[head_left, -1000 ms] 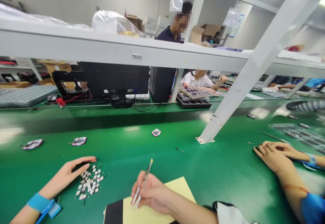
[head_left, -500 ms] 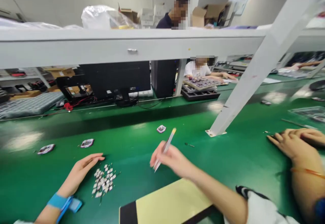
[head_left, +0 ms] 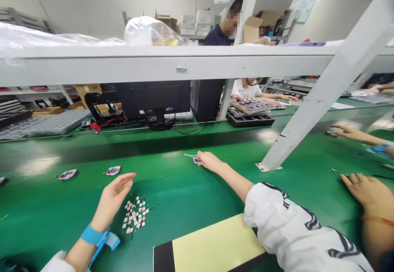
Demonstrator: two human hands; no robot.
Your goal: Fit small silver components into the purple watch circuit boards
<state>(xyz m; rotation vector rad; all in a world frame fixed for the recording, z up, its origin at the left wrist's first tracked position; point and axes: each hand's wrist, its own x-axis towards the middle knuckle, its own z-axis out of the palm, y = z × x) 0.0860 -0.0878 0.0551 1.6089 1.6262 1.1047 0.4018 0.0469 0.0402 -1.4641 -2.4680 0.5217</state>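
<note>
My right hand [head_left: 211, 162] reaches forward over the green table with its fingers closed at a small rounded electronic part [head_left: 195, 161]. Slim, light tweezers [head_left: 190, 155] stick out of that hand to the left, yellow end outermost. Whether the fingertips pinch the part or only touch it, I cannot tell. Left of the middle, my left hand [head_left: 115, 194] hovers with its fingers stretched out, holding nothing; a blue wrist strap [head_left: 94, 236] is around its wrist. Just right of it lies a pile of small white square pieces [head_left: 135, 215] with thin dark leads.
Two similar rounded parts [head_left: 113, 170] [head_left: 68, 174] lie to the left. A yellow and black pad [head_left: 212, 245] sits in front of me. A slanted white post [head_left: 303, 95] meets the table at right. Near it are another person's hands [head_left: 366, 190]. A monitor [head_left: 154, 99] stands behind.
My right hand has moved forward to the rounded part, the tweezers swinging from upright to nearly level. My left hand's fingers have lifted slightly. A neighbour's hand now reaches out at right.
</note>
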